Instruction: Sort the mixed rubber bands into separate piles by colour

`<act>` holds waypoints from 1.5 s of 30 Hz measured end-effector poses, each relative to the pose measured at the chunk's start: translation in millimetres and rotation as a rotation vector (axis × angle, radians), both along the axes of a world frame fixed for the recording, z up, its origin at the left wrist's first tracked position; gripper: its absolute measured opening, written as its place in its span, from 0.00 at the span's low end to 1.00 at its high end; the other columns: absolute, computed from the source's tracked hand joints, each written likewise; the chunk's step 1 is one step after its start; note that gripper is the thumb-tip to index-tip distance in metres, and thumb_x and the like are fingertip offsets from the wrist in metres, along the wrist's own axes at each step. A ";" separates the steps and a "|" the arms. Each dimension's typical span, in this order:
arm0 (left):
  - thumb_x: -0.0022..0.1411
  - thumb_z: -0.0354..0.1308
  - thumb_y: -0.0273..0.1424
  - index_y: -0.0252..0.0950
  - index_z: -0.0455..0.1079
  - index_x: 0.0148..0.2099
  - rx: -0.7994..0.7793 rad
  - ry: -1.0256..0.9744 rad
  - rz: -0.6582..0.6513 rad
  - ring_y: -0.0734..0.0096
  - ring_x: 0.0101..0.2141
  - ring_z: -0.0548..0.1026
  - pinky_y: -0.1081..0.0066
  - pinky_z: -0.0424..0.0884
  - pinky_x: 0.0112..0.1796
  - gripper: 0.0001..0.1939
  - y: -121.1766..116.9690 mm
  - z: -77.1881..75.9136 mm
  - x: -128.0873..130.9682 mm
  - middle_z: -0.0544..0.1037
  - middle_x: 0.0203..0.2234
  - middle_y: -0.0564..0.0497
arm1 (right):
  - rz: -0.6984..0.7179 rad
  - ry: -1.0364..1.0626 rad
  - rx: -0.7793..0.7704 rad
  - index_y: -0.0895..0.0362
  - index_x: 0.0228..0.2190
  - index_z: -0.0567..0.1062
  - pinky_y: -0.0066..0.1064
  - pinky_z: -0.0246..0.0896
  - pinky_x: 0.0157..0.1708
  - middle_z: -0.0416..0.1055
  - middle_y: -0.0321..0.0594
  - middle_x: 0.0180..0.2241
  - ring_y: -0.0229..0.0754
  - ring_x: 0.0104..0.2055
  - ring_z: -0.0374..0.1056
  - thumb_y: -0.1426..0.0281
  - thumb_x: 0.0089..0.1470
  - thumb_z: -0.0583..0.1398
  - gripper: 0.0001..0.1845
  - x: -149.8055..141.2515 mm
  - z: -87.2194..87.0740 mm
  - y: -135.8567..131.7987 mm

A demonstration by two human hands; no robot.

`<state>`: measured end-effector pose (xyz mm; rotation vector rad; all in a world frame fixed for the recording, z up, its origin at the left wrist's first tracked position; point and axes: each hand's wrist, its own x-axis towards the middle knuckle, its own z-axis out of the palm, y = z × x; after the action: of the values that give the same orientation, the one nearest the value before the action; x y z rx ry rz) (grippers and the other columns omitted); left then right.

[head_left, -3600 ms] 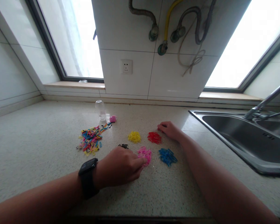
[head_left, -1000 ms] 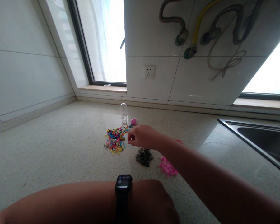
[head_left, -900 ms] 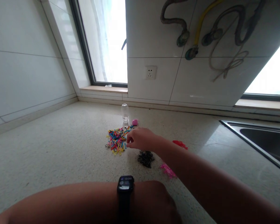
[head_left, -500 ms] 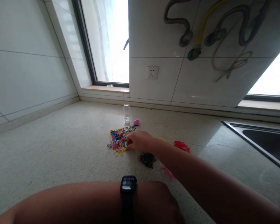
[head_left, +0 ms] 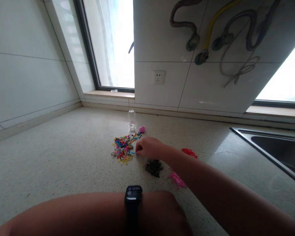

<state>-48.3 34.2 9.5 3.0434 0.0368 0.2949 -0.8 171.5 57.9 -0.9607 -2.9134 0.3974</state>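
My right hand (head_left: 149, 148) is closed in a pinch at the right edge of a mixed pile of small coloured rubber bands (head_left: 123, 146). A blue rubber band (head_left: 133, 153) pokes out at its fingertips. Just below that hand lies a heap of black bands (head_left: 154, 167). Pink bands (head_left: 177, 180) and red bands (head_left: 189, 152) rest near the right forearm, which hides part of the counter. My left hand (head_left: 170, 211) lies low in front, below a wrist with a black watch (head_left: 133, 194); its fingers are hidden.
Behind the mixed pile, a clear bottle (head_left: 131, 120) stands beside a small pink object (head_left: 142, 129). A metal sink (head_left: 245, 135) is set into the speckled counter (head_left: 64, 154) at right. Hoses (head_left: 208, 29) and a socket (head_left: 159, 77) are on the tiled wall.
My right hand has drawn slightly right, away from the mixed pile, with a blue band now showing at its fingertips. The view has shifted a little; my left arm stays put.
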 end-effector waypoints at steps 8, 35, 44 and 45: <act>0.64 0.58 0.32 0.42 0.70 0.37 -0.004 -0.002 -0.009 0.70 0.32 0.75 0.67 0.63 0.21 0.02 0.1 1.5 -1.9 0.78 0.31 0.57 | -0.078 0.268 -0.105 0.57 0.34 0.82 0.27 0.57 0.31 0.78 0.39 0.29 0.37 0.29 0.68 0.66 0.53 0.63 0.09 65.3 10.7 3.7; 0.63 0.62 0.32 0.38 0.62 0.31 0.004 0.016 0.013 0.74 0.25 0.68 0.68 0.57 0.21 0.12 -5.8 14.5 4.6 0.70 0.21 0.58 | -0.418 0.953 -0.490 0.58 0.29 0.76 0.27 0.47 0.23 0.61 0.31 0.21 0.32 0.23 0.52 0.57 0.49 0.67 0.16 222.6 1.5 -24.6; 0.62 0.63 0.33 0.38 0.61 0.31 -0.009 0.015 0.001 0.73 0.24 0.65 0.68 0.57 0.21 0.13 -5.6 9.9 4.8 0.69 0.21 0.58 | -0.366 1.071 -0.544 0.58 0.27 0.77 0.26 0.55 0.23 0.66 0.31 0.22 0.31 0.23 0.58 0.63 0.44 0.72 0.13 218.2 0.2 -24.7; 0.63 0.62 0.33 0.38 0.61 0.31 -0.009 0.018 0.000 0.73 0.24 0.65 0.68 0.56 0.21 0.12 -5.5 9.5 4.8 0.69 0.21 0.58 | -0.361 1.083 -0.546 0.57 0.27 0.78 0.25 0.56 0.23 0.67 0.31 0.22 0.31 0.23 0.58 0.64 0.43 0.72 0.12 217.9 0.2 -24.8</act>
<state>-43.6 28.7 19.0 3.0373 0.0393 0.2668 217.1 146.7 58.2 -0.8710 -1.6447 1.2351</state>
